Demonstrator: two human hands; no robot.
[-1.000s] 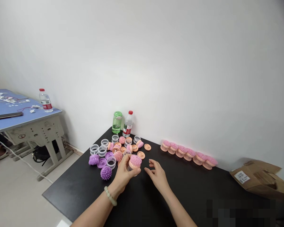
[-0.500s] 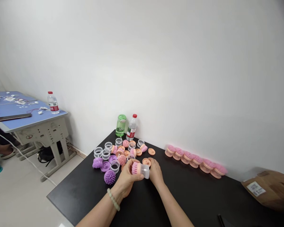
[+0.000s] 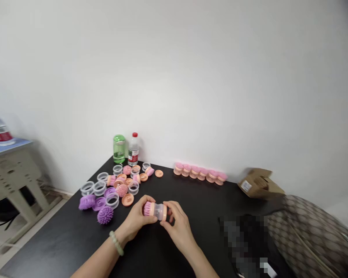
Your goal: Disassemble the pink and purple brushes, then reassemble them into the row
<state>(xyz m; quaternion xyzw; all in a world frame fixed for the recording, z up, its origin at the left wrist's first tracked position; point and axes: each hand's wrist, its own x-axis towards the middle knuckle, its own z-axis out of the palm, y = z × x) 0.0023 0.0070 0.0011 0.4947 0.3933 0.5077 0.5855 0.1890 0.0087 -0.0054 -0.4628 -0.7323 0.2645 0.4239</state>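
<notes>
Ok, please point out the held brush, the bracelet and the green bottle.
Held brush (image 3: 159,212), head view: clear middle part.
Bracelet (image 3: 116,243), head view: middle beads.
Green bottle (image 3: 119,149), head view: front side.

Soft light brightens the wall; details blur slightly.

The brush is held sideways in the air above the table, between the left hand and the right hand. Its pink bristles point left from a peach collar; next comes a clear waisted body, then a peach disc at the right end. Whether the disc is fully seated cannot be told.
</notes>
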